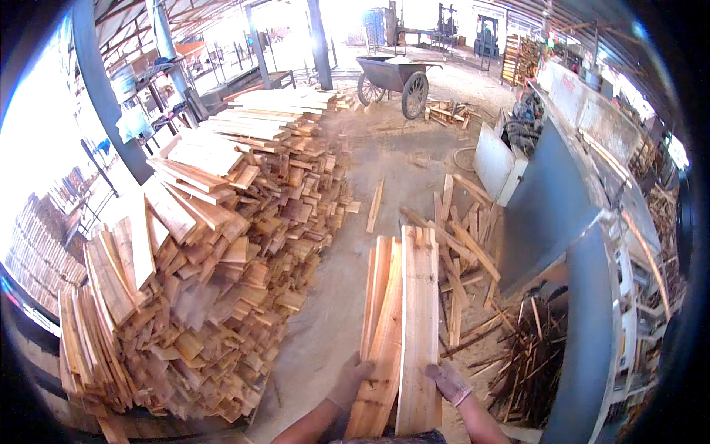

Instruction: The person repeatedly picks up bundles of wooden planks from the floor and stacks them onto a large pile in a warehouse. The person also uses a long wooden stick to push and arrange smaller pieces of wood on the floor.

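Observation:
Several long wooden boards stretch away from me at the lower middle, held between my two gloved hands. My left hand (351,381) grips the outer edge of the left boards (382,333), its fingers partly hidden. On the other side my right hand (447,382) is closed on the edge of a wide, pale board (420,318), the thumb lying over its face. The wide board overlaps or lies beside the narrower ones; how they rest underneath is hidden.
A tall stack of boards (244,296) fills the left side. Loose offcuts (462,251) and dark sticks (529,362) litter the floor at right, beside a blue metal panel (547,200). A two-wheeled cart (396,78) stands far ahead. One slat (376,206) lies on the floor.

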`<state>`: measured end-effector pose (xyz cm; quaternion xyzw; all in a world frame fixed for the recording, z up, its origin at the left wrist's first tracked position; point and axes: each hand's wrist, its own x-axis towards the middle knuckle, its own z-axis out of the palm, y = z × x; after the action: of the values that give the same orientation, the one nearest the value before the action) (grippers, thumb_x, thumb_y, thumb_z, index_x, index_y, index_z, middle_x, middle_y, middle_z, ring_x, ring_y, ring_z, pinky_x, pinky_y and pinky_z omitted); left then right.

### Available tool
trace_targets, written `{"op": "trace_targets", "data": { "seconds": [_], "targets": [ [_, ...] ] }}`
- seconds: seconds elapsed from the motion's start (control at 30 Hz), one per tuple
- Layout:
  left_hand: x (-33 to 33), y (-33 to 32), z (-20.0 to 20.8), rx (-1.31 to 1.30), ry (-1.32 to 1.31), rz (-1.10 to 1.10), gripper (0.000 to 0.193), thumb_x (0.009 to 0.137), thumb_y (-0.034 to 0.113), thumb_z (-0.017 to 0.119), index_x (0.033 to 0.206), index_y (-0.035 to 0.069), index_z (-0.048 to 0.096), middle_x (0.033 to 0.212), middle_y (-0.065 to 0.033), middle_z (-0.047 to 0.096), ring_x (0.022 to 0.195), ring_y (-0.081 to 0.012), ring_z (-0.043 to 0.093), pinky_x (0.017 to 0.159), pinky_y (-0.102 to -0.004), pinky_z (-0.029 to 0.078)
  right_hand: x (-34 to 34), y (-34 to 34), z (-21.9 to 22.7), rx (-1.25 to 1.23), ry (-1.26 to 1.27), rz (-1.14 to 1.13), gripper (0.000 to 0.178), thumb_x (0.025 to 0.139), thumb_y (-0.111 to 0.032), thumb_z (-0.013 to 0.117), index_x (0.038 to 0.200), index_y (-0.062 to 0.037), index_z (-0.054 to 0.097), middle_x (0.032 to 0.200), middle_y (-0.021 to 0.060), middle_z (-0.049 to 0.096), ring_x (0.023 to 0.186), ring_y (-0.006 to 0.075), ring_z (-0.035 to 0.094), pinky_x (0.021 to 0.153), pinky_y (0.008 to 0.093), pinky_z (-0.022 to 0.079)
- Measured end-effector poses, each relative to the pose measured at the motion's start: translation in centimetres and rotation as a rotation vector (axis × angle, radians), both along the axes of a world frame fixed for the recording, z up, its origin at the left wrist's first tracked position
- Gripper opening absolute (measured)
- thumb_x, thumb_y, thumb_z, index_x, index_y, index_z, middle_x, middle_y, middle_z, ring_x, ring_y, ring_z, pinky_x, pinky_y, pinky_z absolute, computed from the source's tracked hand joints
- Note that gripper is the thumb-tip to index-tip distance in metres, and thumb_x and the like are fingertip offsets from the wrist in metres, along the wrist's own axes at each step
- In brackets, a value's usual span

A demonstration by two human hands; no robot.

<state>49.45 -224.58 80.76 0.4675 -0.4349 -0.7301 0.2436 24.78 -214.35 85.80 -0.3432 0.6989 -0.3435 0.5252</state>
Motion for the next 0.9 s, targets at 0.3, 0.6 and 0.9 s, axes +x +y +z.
{"op": "trace_targets", "data": {
  "seconds": [0.3, 0.6, 0.9],
  "targets": [
    [-5.5, -23.3, 8.4, -0.167, 0.339, 0.335, 0.045, 0.093, 0.028, 0.061, 0.126, -0.002, 0.055, 0.093, -0.0071, 0.065, 0.073, -0.0156, 0.064, 0.061, -0.0306, 0.053, -7.0, -29.8, 7.7, -0.301, -0.056, 0.247, 0.069, 0.087, -0.053, 0.078, 0.122, 0.0049, 0.065, 0.105, 0.0081, 0.073, 0.098, 0.0159, 0.065, 0.092, 0.0347, 0.052],
    [-7.9, -47.7, 15.6, -0.398, 0.475, 0.547, 0.052, 0.091, 0.026, 0.06, 0.134, 0.001, 0.051, 0.109, -0.009, 0.065, 0.08, -0.0148, 0.065, 0.057, -0.0268, 0.054, -8.9, -58.5, 19.8, -0.42, 0.011, 0.497, 0.054, 0.092, -0.035, 0.079, 0.124, 0.0055, 0.066, 0.114, 0.0106, 0.072, 0.105, 0.0161, 0.065, 0.095, 0.0327, 0.054],
    [-8.1, -63.9, 18.5, -0.472, 0.388, 0.902, 0.046, 0.103, 0.039, 0.06, 0.132, 0.003, 0.055, 0.117, -0.0068, 0.063, 0.104, -0.0178, 0.065, 0.093, -0.0359, 0.058, -9.2, -86.9, 22.2, -0.782, 0.228, 0.925, 0.053, 0.102, -0.038, 0.06, 0.122, 0.0103, 0.064, 0.102, 0.0203, 0.073, 0.096, 0.0202, 0.071, 0.081, 0.034, 0.058]
  ]
}}
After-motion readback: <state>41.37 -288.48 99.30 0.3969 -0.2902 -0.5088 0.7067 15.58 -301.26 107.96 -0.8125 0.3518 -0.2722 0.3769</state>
